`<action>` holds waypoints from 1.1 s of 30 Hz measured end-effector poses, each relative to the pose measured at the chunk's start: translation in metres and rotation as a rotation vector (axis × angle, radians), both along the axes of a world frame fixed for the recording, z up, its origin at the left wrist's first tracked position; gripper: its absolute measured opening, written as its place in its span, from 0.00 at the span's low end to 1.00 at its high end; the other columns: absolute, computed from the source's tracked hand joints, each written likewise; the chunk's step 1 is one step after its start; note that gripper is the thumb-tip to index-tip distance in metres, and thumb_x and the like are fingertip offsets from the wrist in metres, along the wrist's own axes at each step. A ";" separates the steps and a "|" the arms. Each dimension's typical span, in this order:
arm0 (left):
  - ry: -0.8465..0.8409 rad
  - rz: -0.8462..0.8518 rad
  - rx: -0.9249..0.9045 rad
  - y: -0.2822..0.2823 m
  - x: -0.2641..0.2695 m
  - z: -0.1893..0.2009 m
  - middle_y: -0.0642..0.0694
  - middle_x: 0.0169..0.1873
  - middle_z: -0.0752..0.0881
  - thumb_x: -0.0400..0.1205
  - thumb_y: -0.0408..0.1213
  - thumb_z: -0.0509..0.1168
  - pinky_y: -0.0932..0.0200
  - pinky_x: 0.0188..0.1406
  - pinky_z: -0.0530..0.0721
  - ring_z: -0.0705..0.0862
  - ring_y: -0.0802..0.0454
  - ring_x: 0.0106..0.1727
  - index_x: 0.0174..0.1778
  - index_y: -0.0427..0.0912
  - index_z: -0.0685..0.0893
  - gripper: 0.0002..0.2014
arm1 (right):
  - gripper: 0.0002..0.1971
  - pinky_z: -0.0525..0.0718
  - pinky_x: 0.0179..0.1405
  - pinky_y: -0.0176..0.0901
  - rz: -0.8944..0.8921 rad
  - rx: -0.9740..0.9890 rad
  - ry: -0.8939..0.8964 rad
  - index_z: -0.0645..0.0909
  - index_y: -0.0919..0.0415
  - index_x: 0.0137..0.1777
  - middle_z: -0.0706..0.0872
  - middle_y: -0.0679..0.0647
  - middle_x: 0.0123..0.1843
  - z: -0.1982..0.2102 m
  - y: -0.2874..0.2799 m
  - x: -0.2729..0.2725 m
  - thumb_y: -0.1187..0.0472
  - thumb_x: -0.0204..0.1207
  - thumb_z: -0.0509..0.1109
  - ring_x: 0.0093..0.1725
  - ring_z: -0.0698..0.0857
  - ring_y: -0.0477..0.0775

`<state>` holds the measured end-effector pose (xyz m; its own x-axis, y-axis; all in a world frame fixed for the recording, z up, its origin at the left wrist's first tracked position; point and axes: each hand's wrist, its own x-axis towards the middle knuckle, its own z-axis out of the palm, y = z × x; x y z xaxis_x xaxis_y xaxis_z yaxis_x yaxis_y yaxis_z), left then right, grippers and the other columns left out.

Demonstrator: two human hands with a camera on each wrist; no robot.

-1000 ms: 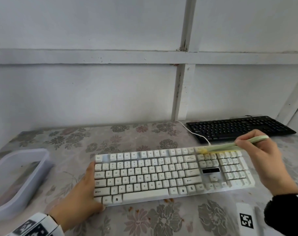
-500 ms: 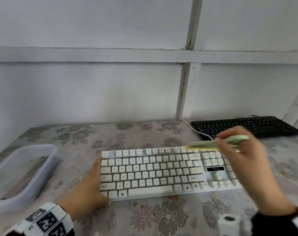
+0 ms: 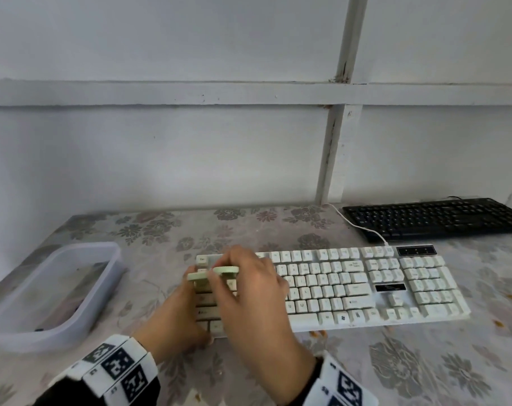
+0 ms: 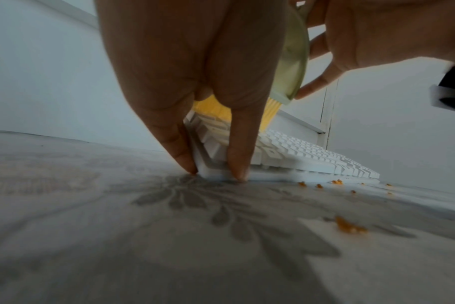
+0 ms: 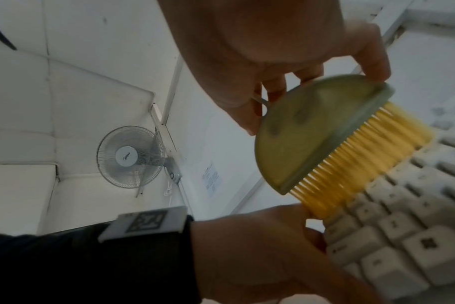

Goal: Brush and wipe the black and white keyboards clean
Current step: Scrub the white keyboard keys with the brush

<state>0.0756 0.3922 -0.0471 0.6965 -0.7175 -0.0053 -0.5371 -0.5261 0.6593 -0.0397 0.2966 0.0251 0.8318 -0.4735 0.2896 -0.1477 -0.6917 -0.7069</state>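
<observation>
The white keyboard lies flat on the flower-patterned counter, its long side running left to right. Over its left end the right hand pinches a pale green brush, fingers curled on the rim of the half-round back and thumb on its flat face. The yellow bristles point down and touch the keys just under those fingers. The left hand sits directly beside it at the keyboard's left end. Its fingers are straight, their tips down on the counter against the near left corner, bracing the frame without wrapping round it.

Small orange crumbs lie on the counter along the keyboard's front edge, to the right of the left fingers. A white cable runs from the back of the keyboard toward the wall. The black keyboard rests well beyond the right fingers, at the far right of the counter against the wall. To the left of both hands stands a translucent plastic tub. Both wrists wear white bands printed with black square markers.
</observation>
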 end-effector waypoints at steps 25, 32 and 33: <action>0.027 0.053 0.049 0.000 -0.001 -0.001 0.55 0.59 0.78 0.62 0.40 0.77 0.62 0.53 0.84 0.82 0.56 0.56 0.77 0.58 0.39 0.59 | 0.04 0.73 0.62 0.54 0.021 0.127 -0.175 0.72 0.42 0.41 0.74 0.22 0.49 -0.004 -0.002 -0.017 0.51 0.76 0.65 0.48 0.74 0.39; 0.017 0.018 0.020 -0.001 -0.008 0.013 0.70 0.51 0.70 0.65 0.37 0.76 0.81 0.40 0.75 0.73 0.76 0.48 0.75 0.55 0.45 0.52 | 0.10 0.72 0.64 0.61 -0.122 0.046 -0.151 0.72 0.41 0.41 0.79 0.34 0.42 -0.009 -0.029 -0.028 0.57 0.77 0.69 0.44 0.73 0.42; 0.021 0.014 0.017 -0.001 -0.008 0.013 0.71 0.51 0.69 0.65 0.36 0.76 0.81 0.41 0.74 0.72 0.76 0.48 0.75 0.54 0.46 0.52 | 0.10 0.72 0.64 0.61 -0.146 0.026 -0.156 0.73 0.42 0.40 0.79 0.35 0.40 -0.007 -0.033 -0.031 0.57 0.77 0.69 0.44 0.74 0.43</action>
<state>0.0675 0.3909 -0.0340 0.7061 -0.7074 -0.0320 -0.5154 -0.5445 0.6617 -0.0705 0.2639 0.0180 0.6997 -0.5951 0.3954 -0.1325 -0.6519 -0.7466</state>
